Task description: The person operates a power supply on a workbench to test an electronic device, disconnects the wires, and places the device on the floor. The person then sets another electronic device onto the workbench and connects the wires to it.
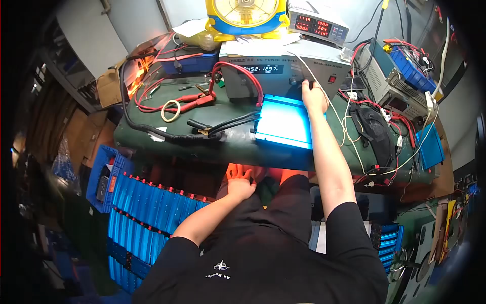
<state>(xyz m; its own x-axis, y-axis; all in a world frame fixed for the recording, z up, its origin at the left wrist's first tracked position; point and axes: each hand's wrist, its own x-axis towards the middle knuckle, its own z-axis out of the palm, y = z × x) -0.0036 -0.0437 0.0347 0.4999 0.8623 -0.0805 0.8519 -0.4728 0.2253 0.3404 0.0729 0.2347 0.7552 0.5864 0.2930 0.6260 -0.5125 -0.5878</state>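
My right hand (315, 97) reaches to the front panel of a grey DC power supply (273, 83), just right of its knob and left of a red switch (331, 79). Its thumb and fingers look extended, partly hidden against the panel, and no held thing shows. Below that forearm's left side lies a blue metal box (283, 122) with black cables (235, 123) running out of its left end. The supply's display (260, 69) is lit. Under the table edge, my left hand (240, 182) rests on my knee with fingers spread, holding nothing.
Red clamp leads (195, 101) and a tape roll (171, 110) lie left on the green-topped table (152, 93). A yellow-blue fan (246, 17) and a power meter (318, 25) stand above the supply. Cables (372, 131) tangle at right. Several blue cases (152, 205) are stacked lower left.
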